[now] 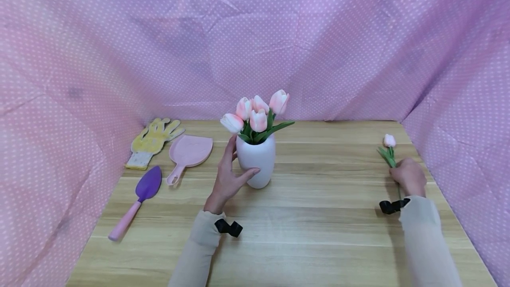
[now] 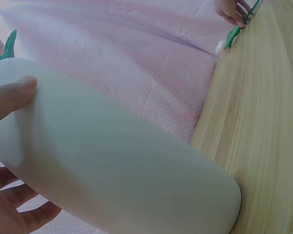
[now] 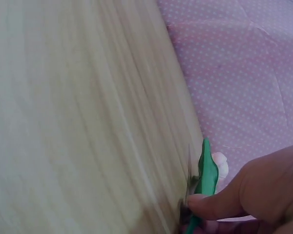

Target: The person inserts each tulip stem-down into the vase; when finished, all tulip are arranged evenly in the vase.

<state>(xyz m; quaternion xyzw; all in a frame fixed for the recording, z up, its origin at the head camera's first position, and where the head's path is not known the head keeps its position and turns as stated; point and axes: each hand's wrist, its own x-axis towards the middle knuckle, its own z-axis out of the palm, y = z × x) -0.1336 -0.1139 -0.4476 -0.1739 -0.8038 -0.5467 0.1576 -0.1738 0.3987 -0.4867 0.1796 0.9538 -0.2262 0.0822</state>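
A white vase stands upright on the wooden table, holding several pink-and-white tulips with green leaves. My left hand grips the vase from its left side. In the left wrist view the thumb lies across the vase wall, with the other fingers spread around the far side. Over at the table's right, my right hand pinches the green stem of a single tulip. The right wrist view shows its thumb and fingers at the stem beside the green leaf, close to the tabletop.
On the left lie a yellow-and-white glove, a pink dustpan-shaped scoop and a purple trowel with a pink handle. Pink dotted cloth hangs around the back and sides of the table.
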